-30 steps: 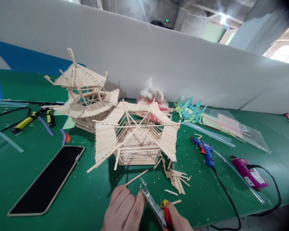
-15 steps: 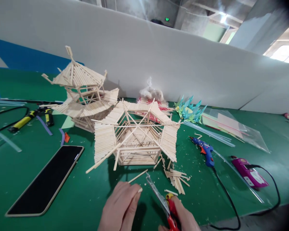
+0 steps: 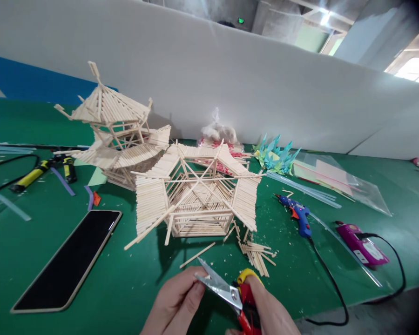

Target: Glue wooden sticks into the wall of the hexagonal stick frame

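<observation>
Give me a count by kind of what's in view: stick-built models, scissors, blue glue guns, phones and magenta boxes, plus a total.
Stick-built models: 2, the taller one and the lower one
Scissors: 1, in the right hand
Blue glue gun: 1
Phone: 1
Magenta box: 1
Total: 6

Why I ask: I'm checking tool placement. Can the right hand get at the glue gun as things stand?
Probably not straightaway: the right hand holds the scissors. Otherwise likely yes, since the glue gun lies ahead and to the right on the green table, with nothing tall between.
</observation>
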A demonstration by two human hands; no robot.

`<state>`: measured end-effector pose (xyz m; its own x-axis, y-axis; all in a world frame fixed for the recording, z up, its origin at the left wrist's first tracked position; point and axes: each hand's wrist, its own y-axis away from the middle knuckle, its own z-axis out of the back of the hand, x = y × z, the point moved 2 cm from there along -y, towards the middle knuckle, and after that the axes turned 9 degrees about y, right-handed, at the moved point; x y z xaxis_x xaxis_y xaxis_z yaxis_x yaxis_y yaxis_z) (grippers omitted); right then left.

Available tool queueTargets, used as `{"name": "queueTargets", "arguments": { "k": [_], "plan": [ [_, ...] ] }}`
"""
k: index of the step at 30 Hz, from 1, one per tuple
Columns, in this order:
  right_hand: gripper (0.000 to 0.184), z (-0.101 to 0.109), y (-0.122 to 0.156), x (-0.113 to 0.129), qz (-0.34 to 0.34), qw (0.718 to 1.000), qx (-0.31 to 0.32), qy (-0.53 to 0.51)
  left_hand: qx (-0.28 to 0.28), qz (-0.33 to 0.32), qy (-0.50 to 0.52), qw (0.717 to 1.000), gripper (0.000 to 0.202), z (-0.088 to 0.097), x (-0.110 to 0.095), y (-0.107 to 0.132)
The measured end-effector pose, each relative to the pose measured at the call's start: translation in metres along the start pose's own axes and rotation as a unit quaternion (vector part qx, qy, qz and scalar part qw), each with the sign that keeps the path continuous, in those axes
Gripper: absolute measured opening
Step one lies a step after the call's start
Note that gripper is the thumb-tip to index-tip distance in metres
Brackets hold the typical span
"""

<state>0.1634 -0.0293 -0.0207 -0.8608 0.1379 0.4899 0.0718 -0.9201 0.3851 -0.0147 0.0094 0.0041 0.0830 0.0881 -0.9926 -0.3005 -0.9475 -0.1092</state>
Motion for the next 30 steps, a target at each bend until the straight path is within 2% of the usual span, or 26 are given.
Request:
{"name": "queueTargets", "arguments": {
  "k": [6,11,19,25,30],
  "plan": [
    [0.045,-0.001,-0.002,-0.001,0.028,0.999,0.011,0.012,-0.007,-0.067,-0.009,0.998,0.021,0.0,-0.003,-0.004],
    [0.04,-0.006,-0.003,-0.002,-0.013,0.999,0.027,0.038,0.004,-0.061,-0.032,0.998,0.02,0.0,-0.004,-0.005],
    [0.03,-0.008,-0.004,-0.001,-0.036,0.998,0.038,0.039,0.017,-0.066,-0.059,0.996,0.023,0.002,-0.008,-0.004],
    [0.033,-0.014,-0.007,-0.006,-0.037,0.997,0.045,0.055,0.002,-0.086,-0.098,0.992,0.023,0.001,-0.01,-0.005],
    [0.039,-0.008,-0.006,-0.002,-0.009,0.998,0.051,0.04,0.004,-0.095,-0.13,0.987,0.019,0.0,-0.011,-0.006]
  ]
}}
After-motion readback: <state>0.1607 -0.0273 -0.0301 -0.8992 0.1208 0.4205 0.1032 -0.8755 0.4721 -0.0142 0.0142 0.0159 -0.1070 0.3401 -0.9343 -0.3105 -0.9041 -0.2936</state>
